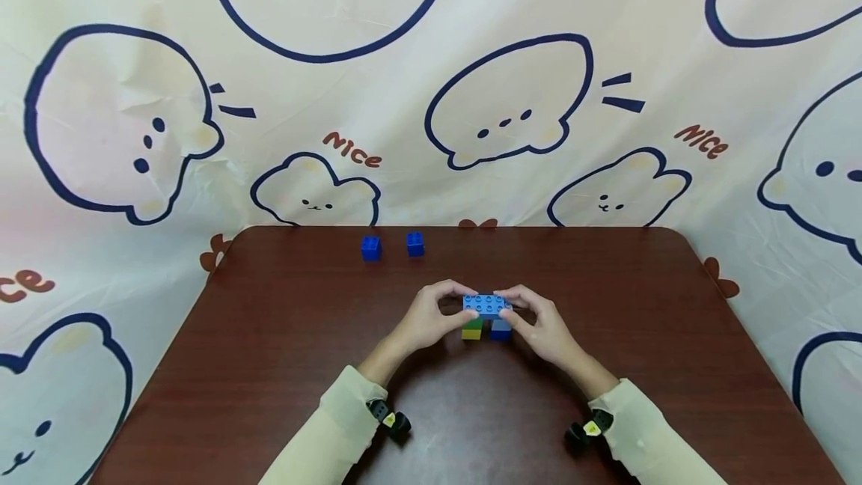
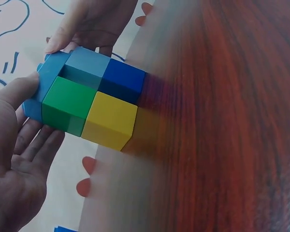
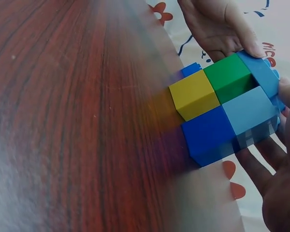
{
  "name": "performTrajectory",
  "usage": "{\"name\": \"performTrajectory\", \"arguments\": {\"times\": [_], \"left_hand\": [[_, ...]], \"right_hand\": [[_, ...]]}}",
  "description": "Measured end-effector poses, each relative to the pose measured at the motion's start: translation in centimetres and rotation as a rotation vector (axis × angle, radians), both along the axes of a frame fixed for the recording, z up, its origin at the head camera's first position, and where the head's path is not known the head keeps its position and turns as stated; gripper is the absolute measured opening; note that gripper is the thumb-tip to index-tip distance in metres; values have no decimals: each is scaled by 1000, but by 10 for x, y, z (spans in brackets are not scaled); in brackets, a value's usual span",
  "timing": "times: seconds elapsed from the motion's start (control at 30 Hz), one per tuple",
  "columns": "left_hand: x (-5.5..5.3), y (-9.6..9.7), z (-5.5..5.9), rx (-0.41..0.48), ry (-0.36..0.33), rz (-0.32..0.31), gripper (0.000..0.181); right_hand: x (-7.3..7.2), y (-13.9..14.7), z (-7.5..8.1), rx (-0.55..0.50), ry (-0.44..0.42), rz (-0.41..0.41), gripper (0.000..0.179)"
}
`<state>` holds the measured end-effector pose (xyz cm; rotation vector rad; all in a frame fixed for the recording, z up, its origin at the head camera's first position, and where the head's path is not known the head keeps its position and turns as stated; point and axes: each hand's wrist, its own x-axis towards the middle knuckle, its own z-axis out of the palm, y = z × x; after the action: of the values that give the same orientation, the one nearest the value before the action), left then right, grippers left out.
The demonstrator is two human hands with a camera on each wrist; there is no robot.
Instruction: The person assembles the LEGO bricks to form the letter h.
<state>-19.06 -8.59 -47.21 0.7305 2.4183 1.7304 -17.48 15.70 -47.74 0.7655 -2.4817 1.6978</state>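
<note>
A long light-blue toy brick (image 1: 486, 305) with studs on top lies across two short stacks side by side. One stack is a green brick (image 2: 70, 99) on a yellow brick (image 2: 111, 118); the other is a smaller light-blue brick (image 3: 249, 111) on a dark blue brick (image 3: 210, 133). My left hand (image 1: 427, 314) pinches the long brick's left end between thumb and fingers. At its right end, my right hand (image 1: 547, 328) grips it the same way. Whether the long brick is fully seated on both stacks, I cannot tell.
Two dark blue bricks, a left one (image 1: 370, 248) and a right one (image 1: 414, 244), stand near the far edge of the brown table (image 1: 283, 320). A cloth (image 1: 404, 111) with cartoon drawings hangs behind the table and along its sides.
</note>
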Motion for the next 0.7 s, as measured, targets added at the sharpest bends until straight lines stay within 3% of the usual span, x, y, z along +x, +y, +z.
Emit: {"name": "performTrajectory", "arguments": {"times": [0.17,0.4,0.7], "left_hand": [[0,-1,0,-4,-11,1,28],[-1,2,-1,18,-10,-4,29],[0,0,-4,26,-21,14,29]], "right_hand": [[-7,3,-19,-32,-40,-21,29],[-9,8,-24,-81,-69,-21,30],[-7,8,-28,-15,-105,-56,37]]}}
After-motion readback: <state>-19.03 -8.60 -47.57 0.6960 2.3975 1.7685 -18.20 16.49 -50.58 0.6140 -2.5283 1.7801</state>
